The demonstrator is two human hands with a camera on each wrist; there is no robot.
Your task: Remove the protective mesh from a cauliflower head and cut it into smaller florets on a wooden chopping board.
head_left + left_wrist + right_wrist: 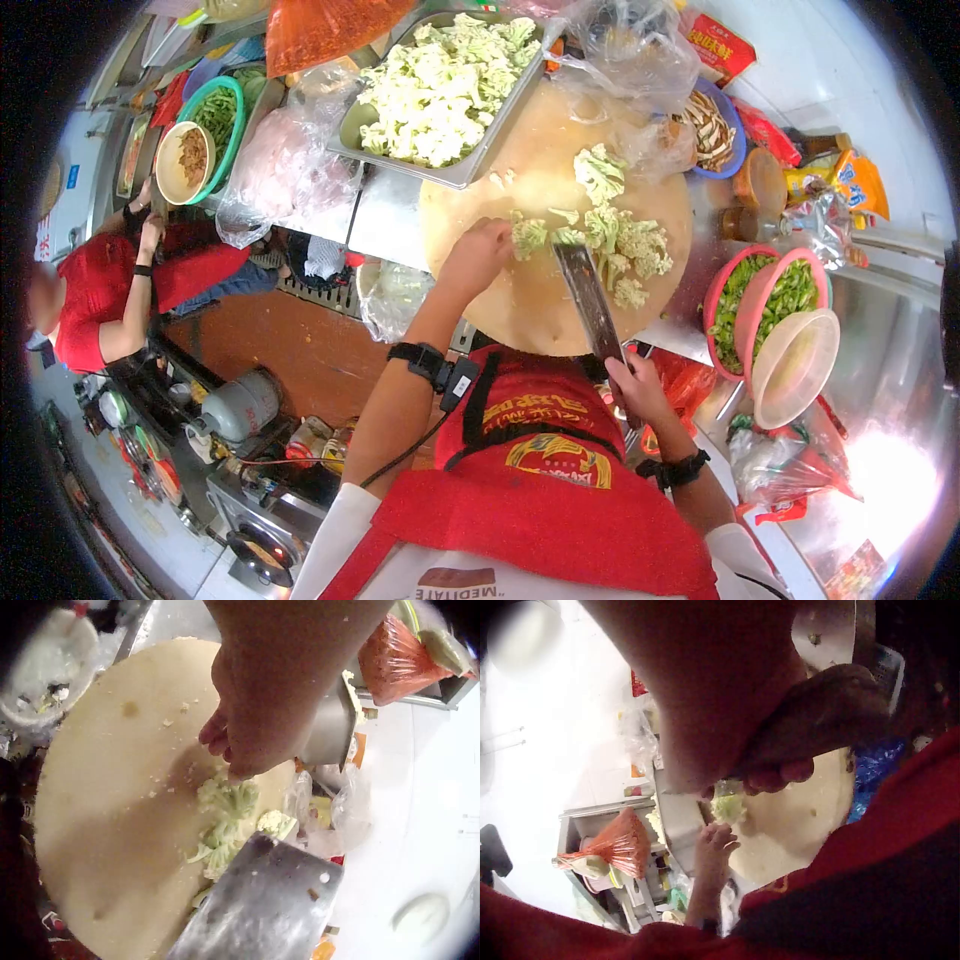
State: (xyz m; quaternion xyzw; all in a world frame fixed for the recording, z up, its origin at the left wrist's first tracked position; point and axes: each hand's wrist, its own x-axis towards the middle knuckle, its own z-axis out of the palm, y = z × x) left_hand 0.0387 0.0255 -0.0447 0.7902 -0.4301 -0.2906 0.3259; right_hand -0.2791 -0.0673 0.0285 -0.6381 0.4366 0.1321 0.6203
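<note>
Cauliflower florets lie on a round cutting board. My left hand is over the board with fingers loosely bent, its fingertips right at a floret. In the left wrist view, the thumb side overlaps that cauliflower piece, while the other fingers stand off it. My right hand grips a cleaver by its handle. The blade points away from me, its tip end beside the florets; its broad face shows in the left wrist view.
A metal pan heaped with cauliflower overlaps the board's far edge. Plastic bags and a blue bowl of sliced food stand beyond it. Colanders of green vegetables are at the right. Another person works at the left.
</note>
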